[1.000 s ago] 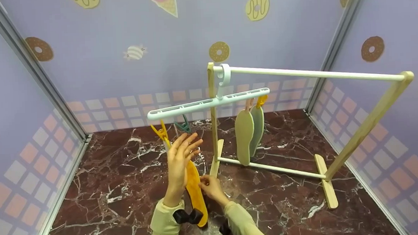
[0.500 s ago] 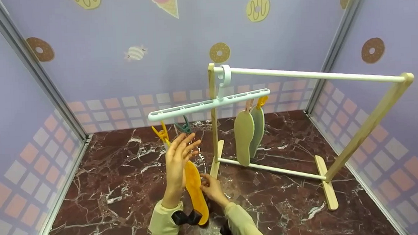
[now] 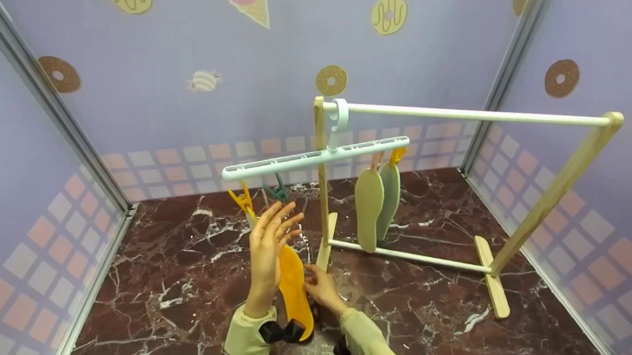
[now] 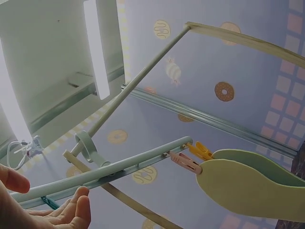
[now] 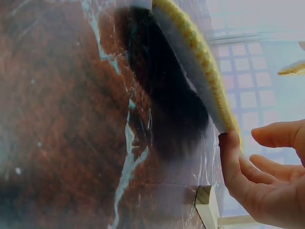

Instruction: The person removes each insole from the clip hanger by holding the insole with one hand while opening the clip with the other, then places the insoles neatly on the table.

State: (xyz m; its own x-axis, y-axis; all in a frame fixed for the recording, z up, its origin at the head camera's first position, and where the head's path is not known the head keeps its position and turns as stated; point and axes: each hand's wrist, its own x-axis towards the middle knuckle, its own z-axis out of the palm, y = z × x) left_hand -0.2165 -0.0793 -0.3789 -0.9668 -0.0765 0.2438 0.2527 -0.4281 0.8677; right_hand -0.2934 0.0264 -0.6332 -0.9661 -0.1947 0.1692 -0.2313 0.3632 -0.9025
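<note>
1. Yellow insole sits below the left half of the hanger, nearer the person and apart from it. It looks free of any clip, though the left hand hides part of the area. Judging by what hangs, the work seems part done.
2. Under the hanger's left end is a yellow clip; a narrow strip shows beneath, too covered to identify.
3. Left hand, below the hanger's left half: fingers extended and fanned apart, with hold of nothing that can be seen.
4. Green clip, under the hanger's left half: nothing shows in its grip, so that place looks unfilled.
5. From below the hanger, the yellow insole's long axis runs toward the person, drifting slightly right. Its yellow face turns up; its grey underside slants over the bench. Which end is the toe is unclear.
6. Right hand, below the hanger's middle: fingers curled at the insole's edge, one fingertip against it, thumb slightly apart, seemingly a light hold.
7. Under the hanger's right end, a fawn insole in a pink clip and a grey-green insole in an orange clip hang lengthwise downward; these look done.
</note>
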